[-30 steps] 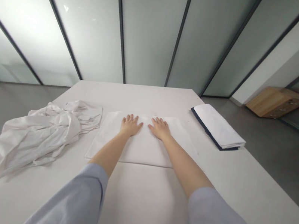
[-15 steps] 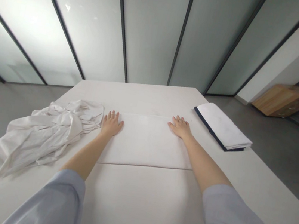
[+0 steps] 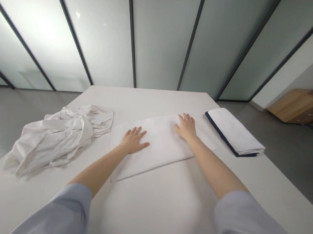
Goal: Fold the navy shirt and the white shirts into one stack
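Note:
A folded white cloth lies flat on the table in front of me, turned at an angle with its right end farther from me. My left hand rests on its left part, palm down, with the fingers spread. Near the cloth's far right edge, my right hand also presses down with its fingers apart. Neither hand grips anything. The cloth's right end is partly hidden by my right forearm.
To the left, a crumpled heap of white cloth spreads over the white table. On the right sits a stack of folded white cloth with a dark blue piece beneath. A wooden cabinet stands on the floor beyond.
The folded cloth has turned counterclockwise, its right end swinging away from me. My left hand has moved right and inward over it; my right hand has shifted slightly away and left.

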Tool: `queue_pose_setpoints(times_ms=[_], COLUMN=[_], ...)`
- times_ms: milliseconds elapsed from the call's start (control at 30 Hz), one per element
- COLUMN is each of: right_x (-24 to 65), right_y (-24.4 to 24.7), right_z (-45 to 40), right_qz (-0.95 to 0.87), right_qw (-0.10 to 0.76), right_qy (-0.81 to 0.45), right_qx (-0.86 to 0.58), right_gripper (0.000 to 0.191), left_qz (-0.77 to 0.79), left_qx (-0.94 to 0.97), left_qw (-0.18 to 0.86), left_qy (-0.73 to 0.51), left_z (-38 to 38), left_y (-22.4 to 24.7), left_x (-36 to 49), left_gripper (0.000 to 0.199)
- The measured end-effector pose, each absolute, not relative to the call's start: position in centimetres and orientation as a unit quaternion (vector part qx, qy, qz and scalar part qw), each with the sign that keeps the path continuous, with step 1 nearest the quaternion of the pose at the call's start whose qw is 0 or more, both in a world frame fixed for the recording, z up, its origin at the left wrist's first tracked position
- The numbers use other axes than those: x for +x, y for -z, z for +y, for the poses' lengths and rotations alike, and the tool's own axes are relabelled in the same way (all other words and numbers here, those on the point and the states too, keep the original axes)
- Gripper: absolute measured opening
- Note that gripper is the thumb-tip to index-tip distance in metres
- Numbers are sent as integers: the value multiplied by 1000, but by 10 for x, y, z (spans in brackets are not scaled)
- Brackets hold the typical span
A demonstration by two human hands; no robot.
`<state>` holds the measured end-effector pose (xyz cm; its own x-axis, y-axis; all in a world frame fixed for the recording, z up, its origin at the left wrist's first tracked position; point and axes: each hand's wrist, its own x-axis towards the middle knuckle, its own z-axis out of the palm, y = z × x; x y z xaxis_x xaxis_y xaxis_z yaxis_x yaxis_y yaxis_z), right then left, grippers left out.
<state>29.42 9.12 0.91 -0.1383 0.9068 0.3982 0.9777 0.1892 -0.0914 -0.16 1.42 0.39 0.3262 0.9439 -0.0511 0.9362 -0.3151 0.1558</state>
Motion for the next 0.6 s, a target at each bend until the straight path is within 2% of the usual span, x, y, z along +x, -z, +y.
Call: queue_pose_setpoints(times_ms=[133,267,433,533,600], right_x=[279,269,276,285,288], right_y=[-22,-12,14,20,20], right_z=[61,38,41,52,56], right_qz=[-765,-757,-750,-747,-717], right_qw=[227,217,195,219,232], right_qy=[93,48,-20,-51,-53], right_qx=[-595,-614,-631,-626,-655], right_gripper=[46,37,33,35,40], left_qz=[687,745,670,610,599], left_qx=[724,666,736,782,794], left_qw=[55,48,58,64,62], left_qy=[-28,1,82,108,82], left_z=[24,23,-3,-12,-6], left_y=[-8,-17,-39,-52,-56], left_x=[19,46,59,46,31], left_gripper=[80,82,82,68,58])
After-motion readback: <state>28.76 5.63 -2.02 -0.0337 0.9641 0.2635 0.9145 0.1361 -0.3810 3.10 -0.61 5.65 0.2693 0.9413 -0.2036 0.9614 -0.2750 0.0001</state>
